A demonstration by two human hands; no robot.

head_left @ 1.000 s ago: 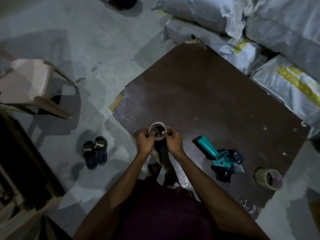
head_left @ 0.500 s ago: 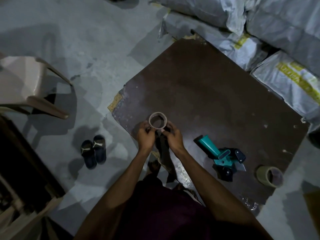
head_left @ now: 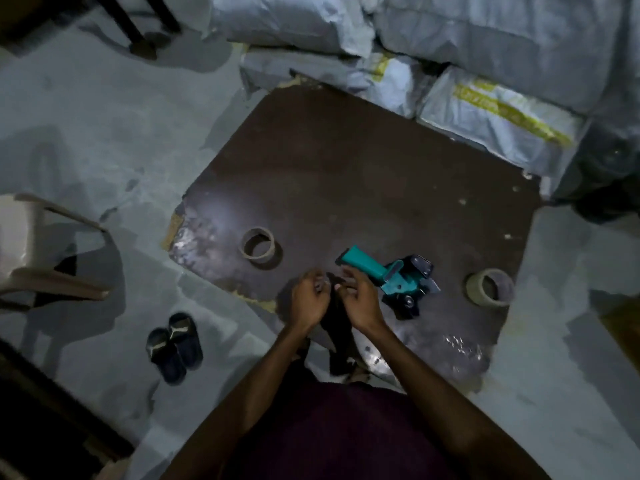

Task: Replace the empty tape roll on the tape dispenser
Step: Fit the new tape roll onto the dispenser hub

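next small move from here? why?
Probably the right hand reaches for the fuller tape roll right of the teal dispenser. The thin core already sits on the board, and both hands look free.

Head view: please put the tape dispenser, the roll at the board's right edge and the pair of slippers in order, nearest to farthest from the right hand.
1. Tape dispenser: just right of the right hand.
2. Roll: farther right, at the board's edge.
3. Slippers: on the floor, far left.
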